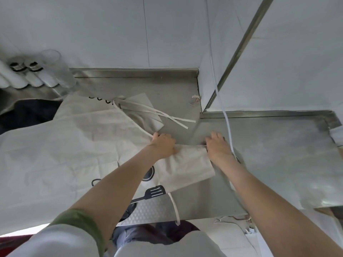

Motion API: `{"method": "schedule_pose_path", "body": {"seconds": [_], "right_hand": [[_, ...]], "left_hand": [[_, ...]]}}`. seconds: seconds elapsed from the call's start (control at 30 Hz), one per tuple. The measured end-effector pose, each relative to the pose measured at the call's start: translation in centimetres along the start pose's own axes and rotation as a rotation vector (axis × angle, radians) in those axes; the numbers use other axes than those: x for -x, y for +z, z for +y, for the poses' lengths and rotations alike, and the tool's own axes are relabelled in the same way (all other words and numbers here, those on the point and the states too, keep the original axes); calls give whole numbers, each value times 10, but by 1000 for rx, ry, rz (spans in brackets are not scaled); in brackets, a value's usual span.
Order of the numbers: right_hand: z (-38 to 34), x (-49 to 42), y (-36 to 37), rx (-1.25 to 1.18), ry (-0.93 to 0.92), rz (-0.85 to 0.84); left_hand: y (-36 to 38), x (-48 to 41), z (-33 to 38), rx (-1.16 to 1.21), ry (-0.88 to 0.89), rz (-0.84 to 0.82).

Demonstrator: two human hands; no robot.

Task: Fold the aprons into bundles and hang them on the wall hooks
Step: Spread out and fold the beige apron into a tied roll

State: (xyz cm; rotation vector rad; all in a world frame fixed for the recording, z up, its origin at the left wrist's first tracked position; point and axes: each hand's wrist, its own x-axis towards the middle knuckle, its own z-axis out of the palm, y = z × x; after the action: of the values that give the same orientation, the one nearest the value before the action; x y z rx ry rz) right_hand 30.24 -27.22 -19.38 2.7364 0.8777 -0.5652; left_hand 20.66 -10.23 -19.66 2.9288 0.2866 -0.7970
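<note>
A cream apron (74,141) with black kitchen-tool prints lies spread over the steel counter (269,154), its left part hanging past the counter edge. Its bib end (187,166) lies between my hands. My left hand (163,145) grips the bib's upper left corner, fingers curled over the fabric edge. My right hand (218,145) grips the bib's upper right corner. Loose cream ties (167,115) trail across the counter behind the hands. Another tie (175,208) hangs off the front edge. No wall hooks are in view.
A white strap (220,93) hangs down from above, in front of the wall, past my right wrist. White bottles (24,78) and a clear cup (55,71) stand at the back left. A white tiled wall (130,34) and a metal-edged corner (239,52) rise behind the counter.
</note>
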Motion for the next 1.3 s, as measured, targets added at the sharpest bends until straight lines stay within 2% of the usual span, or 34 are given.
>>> {"method": "schedule_pose_path", "body": {"seconds": [0.17,0.27,0.33,0.4,0.47,0.53,0.6,0.63,0.73,0.8,0.87,1.03,1.3], "right_hand": [[6,-6,-7,-110,260,99],[7,-13,-14,-278,215,87],[1,-15,-21,-364,199,-23],[-8,-17,-25,-395,187,-148],[-24,-20,-32,-345,166,-178],[-48,-25,-45,-230,112,-104],[-82,-30,-57,-109,9,23],[-102,-31,-62,-96,-63,74],[-160,-34,-75,-138,-389,162],[-196,-36,-82,-110,-602,169],[-226,-37,-84,-26,-700,111],[-258,-44,-83,216,-641,5],[-267,-41,-102,326,-503,-33]], "left_hand": [[-4,1,6,23,114,-190],[-1,4,11,-3,186,-262],[1,9,8,34,209,-213],[0,15,-2,166,206,-27],[-2,22,-18,253,186,253],[-3,29,-44,237,148,589],[2,41,-82,208,31,742],[3,46,-103,186,-60,733],[5,69,-157,188,-368,556],[7,78,-188,165,-463,461],[11,87,-213,122,-473,344],[5,89,-245,120,-429,143],[-17,105,-267,339,-315,-64]]}}
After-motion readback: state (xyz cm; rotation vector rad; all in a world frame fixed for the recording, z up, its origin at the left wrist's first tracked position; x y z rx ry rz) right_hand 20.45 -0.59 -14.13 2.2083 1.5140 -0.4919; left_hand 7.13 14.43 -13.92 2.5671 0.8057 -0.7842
